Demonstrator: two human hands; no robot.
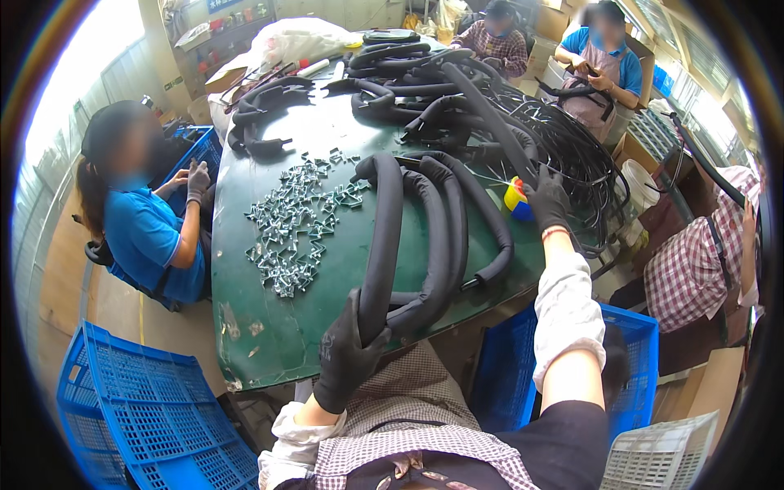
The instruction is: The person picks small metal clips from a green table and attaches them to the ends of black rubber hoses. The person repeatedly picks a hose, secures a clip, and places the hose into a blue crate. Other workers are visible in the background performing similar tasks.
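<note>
My left hand (349, 351), in a dark glove, is wrapped round the near end of a thick black foam-covered tube (381, 245) at the table's front edge. The tube is bent into a loop, and more bent black tubes (482, 220) lie against it on the right. Farther right, my gloved right hand (549, 200) is closed round the lower end of a long, straight black tube (494, 110). That tube slants away to the far left, over the heap of tubes. Beside the right hand sits a yellow, red and blue roll (516, 198), partly hidden behind it.
The green table (253, 343) carries a heap of bent metal clips (286, 224) and piled black tubing (563, 139). Blue crates (155, 400) stand at the lower left and under the right side (633, 359). Several co-workers sit around the table.
</note>
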